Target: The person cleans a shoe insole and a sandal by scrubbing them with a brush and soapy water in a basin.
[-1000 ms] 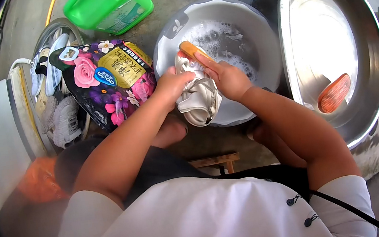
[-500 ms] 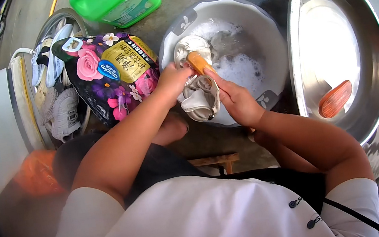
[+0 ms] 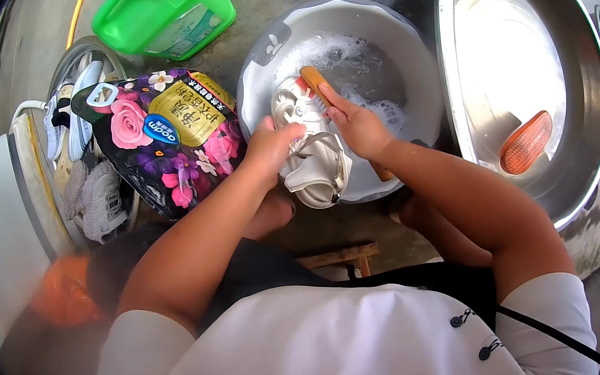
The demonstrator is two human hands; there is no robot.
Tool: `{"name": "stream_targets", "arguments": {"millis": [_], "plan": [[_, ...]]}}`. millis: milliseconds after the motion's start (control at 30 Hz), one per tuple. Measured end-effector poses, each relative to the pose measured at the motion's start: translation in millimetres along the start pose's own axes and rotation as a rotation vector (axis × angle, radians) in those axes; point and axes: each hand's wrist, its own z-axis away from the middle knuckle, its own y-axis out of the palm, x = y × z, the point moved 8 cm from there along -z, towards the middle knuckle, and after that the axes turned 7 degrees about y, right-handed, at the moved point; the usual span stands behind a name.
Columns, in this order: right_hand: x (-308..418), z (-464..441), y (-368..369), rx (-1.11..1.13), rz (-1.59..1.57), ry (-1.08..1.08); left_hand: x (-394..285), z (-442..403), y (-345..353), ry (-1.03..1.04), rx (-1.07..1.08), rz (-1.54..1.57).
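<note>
My left hand [image 3: 275, 147] grips a white shoe [image 3: 313, 174] by its side, over the near left rim of a grey basin [image 3: 411, 80]. In my right hand [image 3: 360, 125] is a wooden-handled scrub brush [image 3: 314, 82], its bristles against the right side of the shoe's upper. The shoe's toe points away from me and its opening faces me. Foamy water [image 3: 342, 51] lies in the basin beyond both hands.
A flowered washing-powder bag [image 3: 181, 135] leans left of the basin, with several shoes [image 3: 98, 197] behind it. A green jug [image 3: 165, 18] stands at the back. On the right, a large metal tub [image 3: 583, 71] holds an orange-soled item [image 3: 526, 143]. A wooden stool [image 3: 336, 255] is below.
The brush has moved from across the middle of the shoe to its right side, turned more upright. My left hand shows its thumb over the shoe. The whole view has shifted slightly.
</note>
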Motion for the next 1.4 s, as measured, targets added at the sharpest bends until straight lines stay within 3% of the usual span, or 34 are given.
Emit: {"name": "stream_targets", "arguments": {"millis": [100,133,167,200,300,367,433,467,533,567,633,700,800,867,900,967,1000,1100,1167,1233,1300,1367,1400], "plan": [[3,9,4,0.012,-0.282,0.145,-22,0,-4,0.066,0.016,0.177],[17,23,5,-0.080,-0.438,-0.070,-27,-5,-7,0.080,0.055,0.200],[13,39,10,-0.073,-0.436,-0.075,-27,-7,-11,0.084,0.047,0.203],[15,62,16,0.075,-0.503,0.047,-27,-6,-13,0.074,0.021,0.180],[-3,51,16,-0.001,-0.416,-0.221,-29,-2,-3,0.129,0.014,-0.064],[-15,8,10,-0.007,-0.163,-0.098,-2,-4,-1,0.020,-0.003,0.093],[-19,-20,-11,-0.193,-0.168,0.015,-8,-2,3,0.031,0.032,0.066],[-30,-35,-8,-0.185,-0.169,0.014,-13,1,5,0.043,0.065,0.045],[-70,-54,-26,-0.435,-0.146,0.222,-26,-4,6,0.059,0.060,0.090],[-73,-51,-29,-0.431,-0.146,0.217,-29,-3,6,0.060,0.061,0.130],[-44,-12,-21,0.013,-0.402,0.377,-34,-5,1,0.083,0.036,0.113],[-24,17,-23,0.032,-0.535,0.271,-26,-13,-13,0.090,-0.042,-0.095],[30,45,-14,0.123,-0.199,-0.336,-16,-16,-13,0.170,0.006,-0.277],[36,32,0,0.175,-0.078,-0.241,-23,-7,-3,0.241,0.065,-0.615],[31,11,-3,0.122,0.089,-0.100,-5,-10,-3,0.119,0.110,-0.663],[26,-13,-7,0.083,0.088,0.051,-1,-7,-4,0.093,0.055,-0.750],[28,-8,-3,0.086,0.077,0.055,-5,-5,-5,0.086,0.057,-0.760],[54,32,12,0.178,-0.067,-0.130,-3,-21,-22,0.077,0.024,-0.369],[49,39,12,0.181,-0.007,-0.154,-32,-8,-14,0.275,0.019,-0.635],[41,17,-12,0.172,0.269,-0.009,-28,-2,0,0.141,0.087,-0.835],[13,-20,-18,0.101,0.251,0.035,-31,9,11,0.154,0.106,-0.832],[-19,-57,-41,-0.275,0.023,0.061,-55,26,27,0.202,0.149,-1.114],[-9,-50,-47,-0.274,0.021,0.059,-59,30,30,0.280,0.142,-1.143]]}}
